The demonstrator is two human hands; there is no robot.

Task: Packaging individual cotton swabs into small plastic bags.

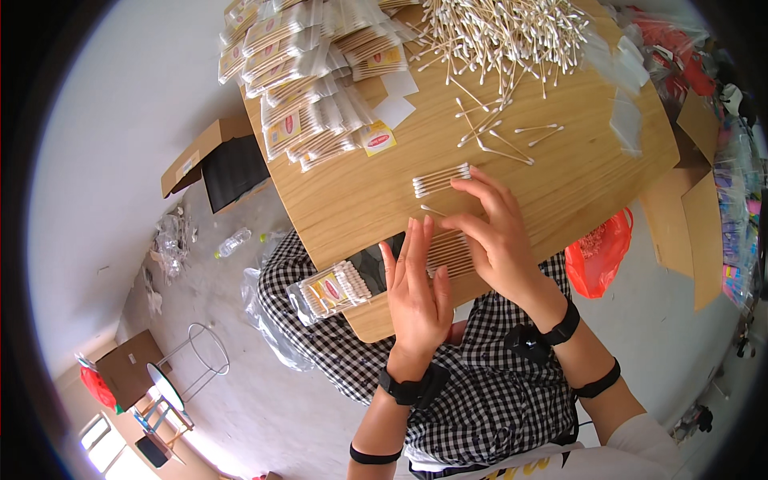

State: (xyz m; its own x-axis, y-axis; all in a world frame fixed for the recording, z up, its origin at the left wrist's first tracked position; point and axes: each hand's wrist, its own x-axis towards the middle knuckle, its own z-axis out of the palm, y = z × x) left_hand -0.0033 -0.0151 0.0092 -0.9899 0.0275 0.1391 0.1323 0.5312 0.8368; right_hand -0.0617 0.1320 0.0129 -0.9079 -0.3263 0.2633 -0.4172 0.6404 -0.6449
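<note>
A flat row of cotton swabs [450,254] lies near the table's front edge, partly hidden by my hands. My left hand [418,300] rests over its left end, fingers stretched out and holding nothing visible. My right hand [500,240] arches over its right side, fingers apart. One of its fingertips meets the right end of a small aligned group of cotton swabs [438,182]. Another fingertip is close to a single cotton swab [433,210]. Left of my left hand, a clear packet of cotton swabs [332,290] with a yellow label lies at the edge, beside a dark flat piece [373,267].
Filled swab packets [304,112] are stacked at the far left. A heap of loose cotton swabs [504,36] covers the far middle, with strays nearer. Clear bags [626,120] lie far right. A red bag [598,256] hangs by the right edge, beside a cardboard box [680,216].
</note>
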